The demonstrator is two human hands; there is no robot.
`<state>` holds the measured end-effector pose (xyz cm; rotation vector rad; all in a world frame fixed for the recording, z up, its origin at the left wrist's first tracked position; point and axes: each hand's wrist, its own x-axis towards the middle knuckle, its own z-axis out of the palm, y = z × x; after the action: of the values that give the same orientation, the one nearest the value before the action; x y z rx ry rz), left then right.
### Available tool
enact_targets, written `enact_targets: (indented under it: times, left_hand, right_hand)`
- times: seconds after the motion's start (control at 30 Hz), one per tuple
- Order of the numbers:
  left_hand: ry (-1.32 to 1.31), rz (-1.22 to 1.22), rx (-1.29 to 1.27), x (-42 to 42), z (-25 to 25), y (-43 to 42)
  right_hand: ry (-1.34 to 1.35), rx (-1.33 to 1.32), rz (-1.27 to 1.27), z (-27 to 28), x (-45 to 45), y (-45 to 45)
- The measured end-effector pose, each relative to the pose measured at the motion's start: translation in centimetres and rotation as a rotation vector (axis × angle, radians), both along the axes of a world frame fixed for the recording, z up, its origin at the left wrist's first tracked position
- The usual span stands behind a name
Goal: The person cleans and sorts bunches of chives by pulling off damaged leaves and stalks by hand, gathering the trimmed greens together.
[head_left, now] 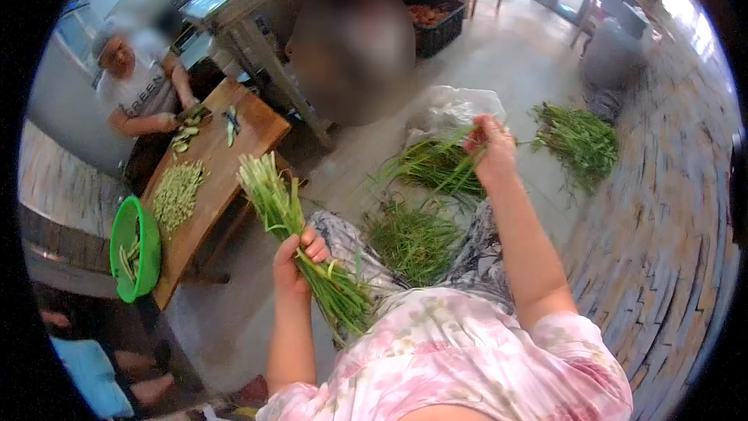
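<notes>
My left hand (298,263) is wrapped round a thick bunch of chives (273,195), long green stalks whose pale cut ends point up and away from me. Its leafy end hangs down beside my left thigh. Held out over the floor, my right hand (492,148) has its fingers pinched on a few thin chive blades (460,175). Below that hand lies a heap of chives (432,165) in front of a clear plastic bag (452,109). Between my legs is a loose pile of thin green trimmings (413,242).
Another bunch of leafy greens (578,140) lies on the floor to the right. At left, a co-worker (144,82) cuts green vegetables on a wooden table (222,179), with chopped pieces (178,193) and a green basket (156,253). A black crate (435,35) stands behind.
</notes>
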<state>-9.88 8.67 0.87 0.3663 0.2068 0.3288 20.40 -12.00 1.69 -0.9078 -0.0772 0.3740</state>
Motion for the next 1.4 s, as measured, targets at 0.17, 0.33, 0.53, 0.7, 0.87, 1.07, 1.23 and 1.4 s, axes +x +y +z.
enact_targets:
  times: [0.17,0.33,0.53,0.7,0.87,1.07,1.23,1.4]
  left_hand:
    - [0.214,-0.025,0.181,1.3,-0.2,-0.5]
    - [0.328,0.01,0.388,4.0,2.0,-2.8]
    - [0.408,0.013,0.514,5.3,3.1,-4.4]
    - [0.406,-0.018,0.568,5.4,2.9,-4.8]
    - [0.437,-0.006,0.585,4.7,2.8,-4.4]
    - [0.456,-0.038,0.665,6.4,2.9,-5.9]
    - [0.544,-0.064,0.682,6.0,3.6,-5.8]
    - [0.564,0.134,0.637,3.4,3.1,-4.0]
  right_hand:
    - [-0.354,-0.293,0.221,-1.4,-1.1,0.5]
    - [-0.623,-0.562,0.375,0.7,-6.1,3.5]
    - [-0.444,-0.466,0.492,3.3,-9.1,5.0]
    - [-0.35,-0.42,0.328,3.4,-8.3,4.6]
    - [-0.363,-0.509,0.326,0.4,-4.5,2.1]
    - [-0.216,-0.379,0.629,1.7,-9.7,2.7]
    - [0.012,-0.075,0.453,1.2,-8.4,3.3]
    - [0.198,0.188,0.197,0.6,-2.5,-0.5]
